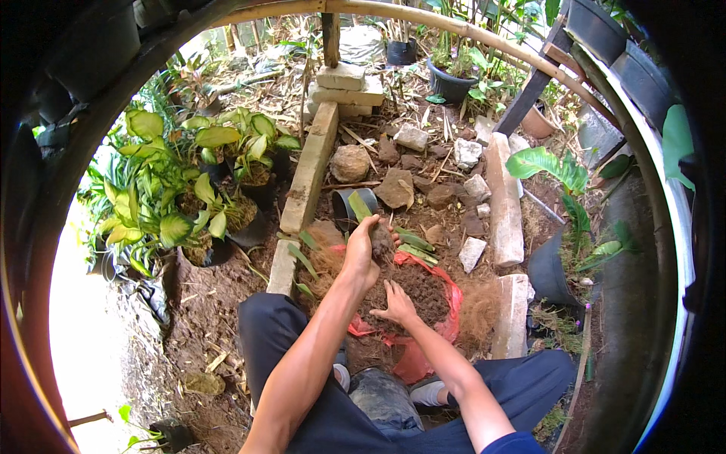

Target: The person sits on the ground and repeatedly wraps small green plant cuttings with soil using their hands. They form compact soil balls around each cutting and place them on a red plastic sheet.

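My left hand [363, 248] holds a clump of dark, fibrous soil [382, 241] above the near side of a small black pot, and a broad green leaf piece [358, 206] rises just beyond its fingers. My right hand [399, 305], fingers spread, rests at the loose dark soil [422, 292] in an open red plastic bag [455, 306]. The black plastic pot [370, 198] lies tipped on the ground beyond my left hand. Cut green leaf pieces [417, 244] lie at the bag's far edge. Brown coconut-like fiber [479, 312] is heaped on both sides of the bag.
Concrete beams [311, 170] border the left side, with another beam [506, 198] on the right. Beyond the pot lie several rocks [395, 188]. Potted leafy plants [218, 136] crowd the left; a potted plant [550, 269] stands right. A bamboo rail [431, 20] crosses the far side.
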Demonstrator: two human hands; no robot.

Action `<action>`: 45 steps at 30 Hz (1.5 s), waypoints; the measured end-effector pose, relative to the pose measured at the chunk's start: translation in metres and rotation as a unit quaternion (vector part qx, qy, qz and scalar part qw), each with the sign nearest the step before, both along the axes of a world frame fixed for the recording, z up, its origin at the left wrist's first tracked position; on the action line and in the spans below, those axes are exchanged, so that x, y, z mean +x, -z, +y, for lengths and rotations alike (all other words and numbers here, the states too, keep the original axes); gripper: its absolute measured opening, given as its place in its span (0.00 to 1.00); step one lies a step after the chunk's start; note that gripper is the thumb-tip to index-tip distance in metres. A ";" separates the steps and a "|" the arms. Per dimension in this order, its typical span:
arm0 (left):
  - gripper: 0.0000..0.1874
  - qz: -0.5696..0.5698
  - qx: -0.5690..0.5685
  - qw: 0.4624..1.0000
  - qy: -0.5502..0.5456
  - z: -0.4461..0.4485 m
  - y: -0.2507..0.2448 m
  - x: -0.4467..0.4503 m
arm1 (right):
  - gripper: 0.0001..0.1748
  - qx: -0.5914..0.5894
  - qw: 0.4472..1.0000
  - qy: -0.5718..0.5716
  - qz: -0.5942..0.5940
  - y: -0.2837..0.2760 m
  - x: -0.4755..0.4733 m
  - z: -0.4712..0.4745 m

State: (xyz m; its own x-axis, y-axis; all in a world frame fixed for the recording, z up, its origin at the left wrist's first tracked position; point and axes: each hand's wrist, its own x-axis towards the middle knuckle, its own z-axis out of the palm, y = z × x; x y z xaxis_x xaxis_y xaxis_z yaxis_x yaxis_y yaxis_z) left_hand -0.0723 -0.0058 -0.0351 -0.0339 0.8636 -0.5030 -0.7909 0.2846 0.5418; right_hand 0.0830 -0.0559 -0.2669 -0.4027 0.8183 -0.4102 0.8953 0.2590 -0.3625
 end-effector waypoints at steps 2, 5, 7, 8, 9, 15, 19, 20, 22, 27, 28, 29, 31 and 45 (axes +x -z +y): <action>0.13 0.000 -0.020 1.000 0.002 0.001 0.002 -0.002 | 0.66 0.042 0.999 0.002 -0.006 0.017 -0.010 0.000; 0.13 -0.009 -0.019 1.000 -0.013 0.002 0.005 -0.002 | 0.67 0.059 0.998 0.002 -0.020 0.033 -0.016 0.000; 0.13 -0.005 -0.019 1.000 -0.010 0.002 0.007 -0.001 | 0.68 0.075 0.996 -0.011 -0.052 0.038 -0.018 -0.001; 0.13 0.001 -0.023 1.000 -0.009 0.002 0.007 -0.001 | 0.68 0.092 0.995 0.001 -0.025 0.039 -0.019 -0.001; 0.13 0.006 -0.027 1.000 -0.008 0.003 0.007 -0.001 | 0.68 0.104 0.995 -0.002 -0.010 0.041 -0.020 -0.001; 0.12 -0.019 -0.026 0.999 -0.021 0.010 0.007 0.012 | 0.64 0.086 0.995 -0.009 -0.041 0.053 -0.025 0.006; 0.11 -0.027 -0.035 0.999 -0.013 0.010 0.010 0.018 | 0.59 0.089 0.995 0.012 -0.032 0.065 -0.029 0.009; 0.11 -0.025 -0.037 0.999 -0.015 0.010 0.012 0.018 | 0.58 0.095 0.995 0.019 -0.023 0.068 -0.029 0.008; 0.11 -0.021 -0.040 0.999 -0.016 0.009 0.015 0.019 | 0.56 0.107 0.994 0.030 -0.009 0.072 -0.027 0.004; 0.11 -0.010 -0.039 0.999 -0.017 0.009 0.018 0.022 | 0.56 0.137 0.990 0.024 -0.017 0.078 -0.027 0.002; 0.11 -0.009 -0.039 0.999 -0.016 0.009 0.017 0.022 | 0.50 0.133 0.991 0.025 0.002 0.078 -0.028 0.002; 0.12 -0.009 -0.036 0.999 -0.015 0.010 0.017 0.022 | 0.44 0.120 0.992 0.026 0.006 0.079 -0.032 0.003; 0.12 -0.008 -0.035 0.999 -0.015 0.010 0.016 0.024 | 0.39 0.123 0.992 0.024 0.005 0.080 -0.035 0.003; 0.11 -0.009 -0.059 0.997 -0.039 0.010 0.014 0.017 | 0.44 0.175 0.981 0.058 0.057 0.067 -0.025 -0.003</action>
State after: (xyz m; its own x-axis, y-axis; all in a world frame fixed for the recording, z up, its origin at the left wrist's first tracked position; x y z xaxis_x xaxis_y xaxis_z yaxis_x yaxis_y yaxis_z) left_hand -0.0555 0.0042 -0.0494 -0.0900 0.7937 -0.6016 -0.8222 0.2817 0.4946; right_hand 0.0576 -0.0584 -0.3342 -0.3249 0.9442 -0.0541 0.8848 0.2833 -0.3699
